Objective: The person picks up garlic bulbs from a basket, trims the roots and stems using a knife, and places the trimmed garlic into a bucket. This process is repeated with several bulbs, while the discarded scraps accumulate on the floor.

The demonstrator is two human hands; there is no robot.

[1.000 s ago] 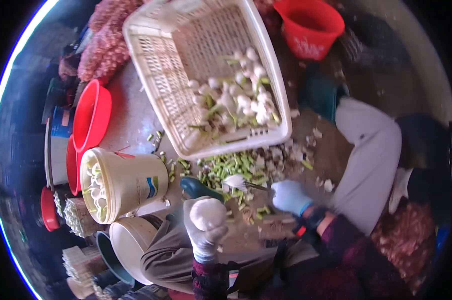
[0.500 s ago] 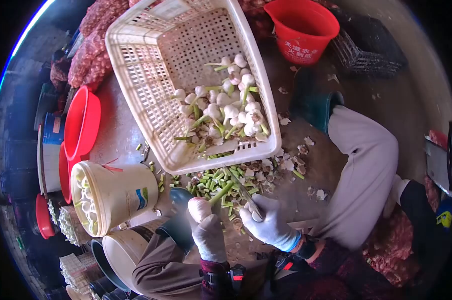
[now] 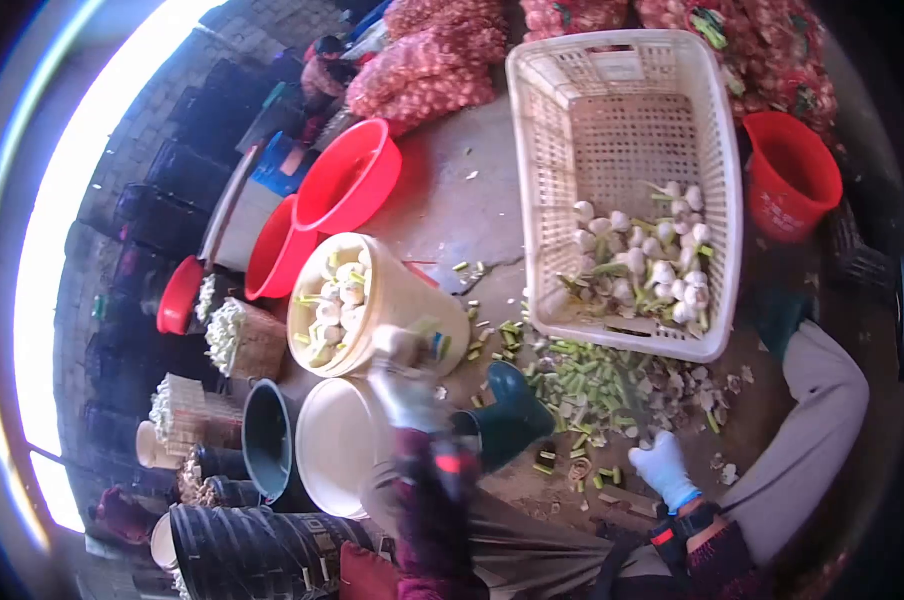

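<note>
My left hand (image 3: 410, 392), in a pale glove and smeared by motion, is closed around a garlic bulb (image 3: 396, 343). It is beside the cream bucket (image 3: 442, 305), which leans over and holds trimmed garlic bulbs (image 3: 342, 308). My right hand (image 3: 664, 472), gloved too, is closed low over the floor near cut green stems (image 3: 582, 385). It grips a knife, whose blade is blurred and hard to make out against the scraps. Above the scraps stands a white slatted crate (image 3: 622, 343) with garlic bulbs (image 3: 662, 270) on short stalks at its near end.
Red basins (image 3: 350, 180) and a red bucket (image 3: 792, 185) stand on either side of the crate. An open white bucket (image 3: 340, 450) and a dark tub (image 3: 268, 440) are at lower left. Net sacks (image 3: 432, 75) lie behind; a person (image 3: 324, 75) sits far back.
My left hand has moved left to the cream bucket with the garlic bulb. The long green stalk seen on the bulb no longer shows. My view has swung left; my right hand stays low.
</note>
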